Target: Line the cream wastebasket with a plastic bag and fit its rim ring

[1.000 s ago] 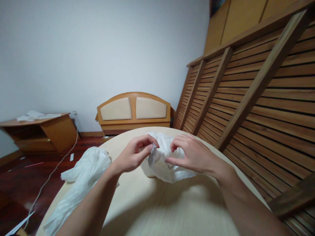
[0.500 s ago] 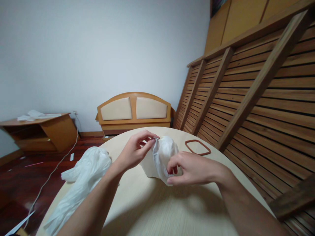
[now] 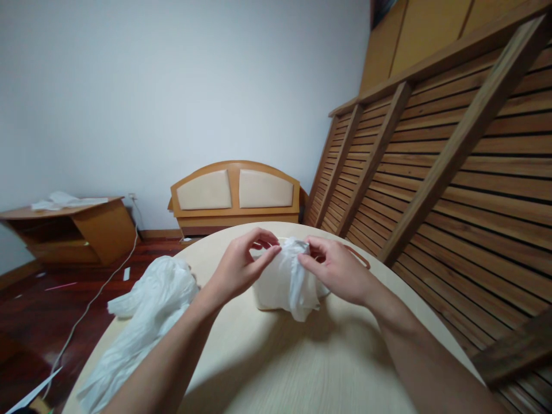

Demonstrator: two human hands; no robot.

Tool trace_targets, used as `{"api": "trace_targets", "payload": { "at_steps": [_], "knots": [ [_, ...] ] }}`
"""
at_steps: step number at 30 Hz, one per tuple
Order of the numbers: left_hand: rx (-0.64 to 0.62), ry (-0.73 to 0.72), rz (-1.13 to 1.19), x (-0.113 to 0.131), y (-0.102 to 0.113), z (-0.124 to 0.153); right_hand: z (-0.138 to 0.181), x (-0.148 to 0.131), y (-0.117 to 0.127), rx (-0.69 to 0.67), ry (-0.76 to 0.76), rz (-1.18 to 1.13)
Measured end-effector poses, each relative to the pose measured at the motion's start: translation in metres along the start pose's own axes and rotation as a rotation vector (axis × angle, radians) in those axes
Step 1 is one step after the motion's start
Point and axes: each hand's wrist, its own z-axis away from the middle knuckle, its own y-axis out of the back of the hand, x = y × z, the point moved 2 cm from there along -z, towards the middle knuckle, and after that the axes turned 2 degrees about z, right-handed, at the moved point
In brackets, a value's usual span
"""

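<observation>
Head camera, over the worker's arms: a thin white plastic bag sits toward twelve o'clock on the round pale table, draped on a smooth off-white container. It looks soft and slightly sheer, gathered into tight upright creases, its loose lower edge hanging ragged toward five o'clock. At its two o'clock, the right hand pinches the bunched top between thumb and fingers. At ten o'clock, the left hand curls narrowly by the rim; whether it grips anything, I can't tell. Beyond the right hand peeks a brown frame, while a second, rumpled white bag sprawls around the table's nine o'clock
</observation>
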Motion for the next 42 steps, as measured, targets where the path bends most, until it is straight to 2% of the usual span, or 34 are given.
{"api": "trace_targets", "payload": {
  "at_steps": [3, 6, 8, 11, 13, 16, 19, 22, 25, 27, 31, 35, 38, 42],
  "knots": [
    [0.000, -0.011, -0.065, -0.005, 0.006, -0.002, -0.003, 0.021, 0.020, 0.159, -0.142, 0.171],
    [-0.088, -0.020, -0.114, -0.011, 0.008, -0.001, -0.003, 0.043, 0.035, 0.222, -0.297, 0.469],
    [-0.163, -0.030, -0.135, -0.016, 0.006, 0.000, -0.002, 0.056, 0.040, 0.181, -0.388, 0.653],
    [-0.246, -0.035, -0.174, -0.022, 0.002, 0.002, 0.001, 0.074, 0.042, 0.042, -0.523, 0.820],
    [-0.296, -0.034, -0.200, -0.026, -0.001, 0.003, 0.002, 0.084, 0.042, -0.030, -0.603, 0.850],
    [-0.369, -0.010, -0.239, -0.029, -0.004, 0.004, 0.003, 0.092, 0.041, -0.057, -0.651, 0.845],
    [-0.399, 0.026, -0.260, -0.029, -0.005, 0.004, -0.002, 0.087, 0.037, 0.033, -0.548, 0.795],
    [-0.419, 0.001, -0.247, -0.030, -0.006, 0.005, -0.011, 0.072, 0.023, 0.167, -0.255, 0.495],
    [-0.434, -0.051, -0.241, -0.033, -0.007, 0.006, -0.015, 0.060, 0.002, 0.056, 0.028, 0.178],
    [-0.434, -0.080, -0.239, -0.035, -0.007, 0.006, -0.015, 0.059, -0.010, -0.051, 0.107, 0.098],
    [-0.464, -0.098, -0.223, -0.030, -0.006, 0.007, -0.016, 0.072, -0.021, -0.163, 0.108, 0.073],
    [-0.552, -0.104, -0.222, -0.020, -0.006, 0.009, -0.016, 0.084, -0.022, -0.232, 0.091, 0.011],
    [-0.587, -0.122, -0.261, -0.012, -0.007, 0.010, -0.014, 0.083, -0.021, -0.287, 0.079, -0.050],
    [-0.558, -0.161, -0.296, -0.008, -0.006, 0.009, -0.012, 0.077, -0.018, -0.334, 0.042, -0.139]
  ]
}}
